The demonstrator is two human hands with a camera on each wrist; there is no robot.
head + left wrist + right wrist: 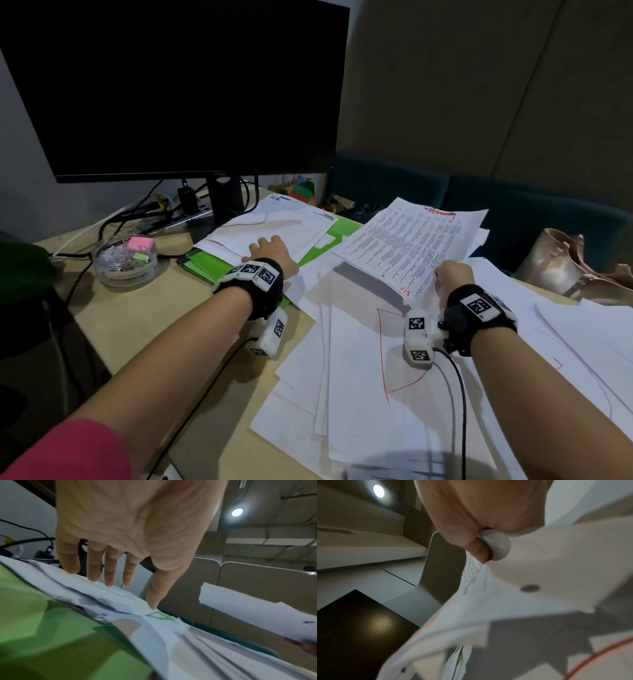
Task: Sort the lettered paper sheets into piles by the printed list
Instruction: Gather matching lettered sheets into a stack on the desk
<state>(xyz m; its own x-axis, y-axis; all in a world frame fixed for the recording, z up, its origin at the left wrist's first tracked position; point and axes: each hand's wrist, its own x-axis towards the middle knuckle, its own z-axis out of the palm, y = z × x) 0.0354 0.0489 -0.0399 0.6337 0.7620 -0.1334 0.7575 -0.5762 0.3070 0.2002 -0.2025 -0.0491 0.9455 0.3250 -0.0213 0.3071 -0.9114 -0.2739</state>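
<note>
1. We see our left hand (270,248) just left of the middle of the head picture. Its fingers (109,573) are straight and spread, and they press flat on a small white paper pile with "H.R." written at its top (274,222).
2. That pile lies on some bright green paper folders (205,265), below the big black computer screen (171,85) that fills the upper left.
3. Our right hand (452,275) is to the right of the middle. It pinches the near edge of a white printed sheet packed with small lines of text and red marks (414,243). The sheet is lifted and tilts up, away from us.
4. We think there is more than one sheet in that pinch, but we cannot tell how many.
5. Under it, across the lower right, lies a loose heap of white sheets with big red pen lines (370,377) on the pale wooden desk (137,325).
6. Paper is light, thin and floppy. It bends and sags if we hold one corner, and it slides on other paper.
7. We think it is best to hold the sheet by its edge, thumb on top and fingers below, and to keep it low.
8. A flat hand on a pile should stop it sliding when a new sheet lands.
9. A clear round plastic tub of clips and coloured notes (125,260) sits at the left.
</note>
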